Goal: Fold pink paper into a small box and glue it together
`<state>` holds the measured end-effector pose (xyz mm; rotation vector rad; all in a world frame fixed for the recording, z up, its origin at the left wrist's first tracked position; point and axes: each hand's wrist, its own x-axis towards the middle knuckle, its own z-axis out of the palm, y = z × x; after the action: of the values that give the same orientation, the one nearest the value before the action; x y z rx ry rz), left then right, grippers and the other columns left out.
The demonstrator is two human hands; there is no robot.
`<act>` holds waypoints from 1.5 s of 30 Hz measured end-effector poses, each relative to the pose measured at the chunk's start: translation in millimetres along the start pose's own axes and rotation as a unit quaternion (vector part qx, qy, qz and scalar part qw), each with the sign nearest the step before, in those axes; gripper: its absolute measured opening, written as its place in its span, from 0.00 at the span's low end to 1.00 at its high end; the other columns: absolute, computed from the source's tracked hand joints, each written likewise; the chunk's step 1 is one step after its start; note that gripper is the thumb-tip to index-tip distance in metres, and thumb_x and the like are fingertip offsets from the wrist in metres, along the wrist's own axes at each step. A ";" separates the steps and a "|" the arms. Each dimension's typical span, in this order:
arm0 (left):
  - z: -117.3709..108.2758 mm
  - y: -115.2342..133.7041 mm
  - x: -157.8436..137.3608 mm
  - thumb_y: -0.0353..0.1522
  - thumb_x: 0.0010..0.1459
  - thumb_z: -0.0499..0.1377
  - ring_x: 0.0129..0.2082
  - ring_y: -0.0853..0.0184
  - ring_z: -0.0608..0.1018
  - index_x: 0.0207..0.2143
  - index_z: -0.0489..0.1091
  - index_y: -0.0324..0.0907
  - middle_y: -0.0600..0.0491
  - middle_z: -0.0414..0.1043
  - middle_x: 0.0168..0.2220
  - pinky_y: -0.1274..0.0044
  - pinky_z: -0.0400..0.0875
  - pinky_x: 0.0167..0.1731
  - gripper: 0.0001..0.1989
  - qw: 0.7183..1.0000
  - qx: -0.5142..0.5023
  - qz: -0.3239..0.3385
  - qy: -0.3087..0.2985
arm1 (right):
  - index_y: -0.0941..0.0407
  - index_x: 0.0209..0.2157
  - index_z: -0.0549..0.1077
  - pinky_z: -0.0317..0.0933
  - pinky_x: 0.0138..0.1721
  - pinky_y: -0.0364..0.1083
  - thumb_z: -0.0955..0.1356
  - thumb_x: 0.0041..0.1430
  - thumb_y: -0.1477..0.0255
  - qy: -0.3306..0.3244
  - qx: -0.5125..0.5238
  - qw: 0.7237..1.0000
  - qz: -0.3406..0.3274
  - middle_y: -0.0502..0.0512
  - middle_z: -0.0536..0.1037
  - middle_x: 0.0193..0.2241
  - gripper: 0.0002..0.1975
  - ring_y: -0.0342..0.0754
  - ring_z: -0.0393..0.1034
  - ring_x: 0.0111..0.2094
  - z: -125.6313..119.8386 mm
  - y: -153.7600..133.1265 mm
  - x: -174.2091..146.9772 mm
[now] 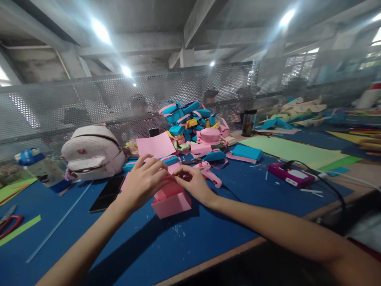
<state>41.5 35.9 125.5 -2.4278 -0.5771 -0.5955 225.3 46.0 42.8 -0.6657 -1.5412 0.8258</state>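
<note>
A small pink paper box [172, 205] stands on the blue tabletop in front of me, its near wall upright. Over its far upper part, my left hand [145, 178] bends its fingers down onto the pink paper from the left. My right hand [193, 182] pinches the same paper from the right, thumb and forefinger close together near the left fingertips. The fingers hide the exact grip. Just beyond my right hand lies a pink glue gun [212, 174] with a dark cord. A flat pink paper sheet [156, 143] rests behind my left hand.
A heap of blue, pink and yellow paper pieces [193, 123] rises behind. To the left are a white backpack [93, 153], a bottle [44, 171], a black phone [106, 194] and red-handled scissors [12, 224]. Rightward lie a purple power bank [291, 174] with cables and green sheets [294, 151].
</note>
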 end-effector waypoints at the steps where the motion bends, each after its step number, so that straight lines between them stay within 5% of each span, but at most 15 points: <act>1: 0.1 -0.1 -0.2 0.32 0.62 0.58 0.41 0.62 0.76 0.36 0.71 0.44 0.52 0.77 0.38 0.64 0.60 0.51 0.03 1.000 0.001 0.001 0.008 | 0.56 0.30 0.75 0.63 0.32 0.44 0.70 0.56 0.69 -0.003 0.000 1.000 -0.003 0.52 0.77 0.31 0.05 0.46 0.70 0.32 0.0 -0.5 -0.1; 10: -0.9 -7.1 0.1 0.32 0.63 0.57 0.42 0.63 0.76 0.33 0.70 0.43 0.53 0.77 0.41 0.65 0.60 0.51 0.05 1.000 -0.027 -0.010 0.001 | 0.55 0.32 0.74 0.59 0.30 0.42 0.68 0.60 0.70 -0.021 -0.047 0.998 -0.037 0.50 0.76 0.31 0.04 0.45 0.69 0.31 -1.9 -7.3 -2.7; 15: 3.6 -13.2 -3.2 0.31 0.65 0.54 0.34 0.68 0.76 0.35 0.69 0.43 0.56 0.77 0.34 0.66 0.58 0.53 0.05 0.989 -0.124 -0.067 -0.032 | 0.55 0.32 0.72 0.59 0.29 0.42 0.68 0.61 0.71 -0.009 -0.069 0.996 -0.058 0.49 0.75 0.30 0.03 0.44 0.68 0.31 -2.8 -9.0 -1.4; 28: 5.0 -3.8 -5.0 0.34 0.57 0.63 0.37 0.66 0.74 0.34 0.72 0.44 0.56 0.76 0.31 0.75 0.66 0.40 0.04 0.961 -0.218 -0.164 0.049 | 0.55 0.34 0.73 0.59 0.30 0.42 0.67 0.62 0.70 -0.011 -0.089 0.994 -0.069 0.50 0.75 0.31 0.04 0.45 0.69 0.33 -3.9 -11.8 0.5; 31: 4.0 1.7 -2.4 0.34 0.56 0.64 0.36 0.66 0.76 0.34 0.74 0.44 0.55 0.78 0.32 0.75 0.66 0.41 0.04 0.941 -0.263 -0.209 0.045 | 0.55 0.33 0.73 0.58 0.30 0.42 0.68 0.62 0.69 -0.010 -0.080 0.994 -0.069 0.50 0.75 0.32 0.05 0.44 0.69 0.33 -3.8 -12.3 1.4; 37: 5.4 6.9 2.0 0.34 0.55 0.62 0.29 0.67 0.77 0.26 0.76 0.40 0.53 0.78 0.27 0.79 0.68 0.33 0.08 0.857 -0.394 -0.332 -0.006 | 0.55 0.32 0.72 0.58 0.29 0.42 0.68 0.62 0.71 -0.010 -0.083 0.993 -0.088 0.49 0.74 0.30 0.04 0.44 0.68 0.32 -4.3 -13.8 1.3; 45: 6.4 13.5 2.3 0.34 0.53 0.62 0.30 0.67 0.76 0.25 0.76 0.39 0.53 0.78 0.27 0.79 0.66 0.33 0.08 0.842 -0.401 -0.359 0.031 | 0.55 0.33 0.73 0.58 0.30 0.42 0.67 0.62 0.70 -0.027 -0.092 0.993 -0.076 0.49 0.75 0.31 0.05 0.44 0.68 0.32 -8.2 -15.1 4.5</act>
<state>52.1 30.4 116.3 -2.8681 -1.4776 -1.4580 233.4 41.8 58.1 -0.6536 -1.7077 0.5965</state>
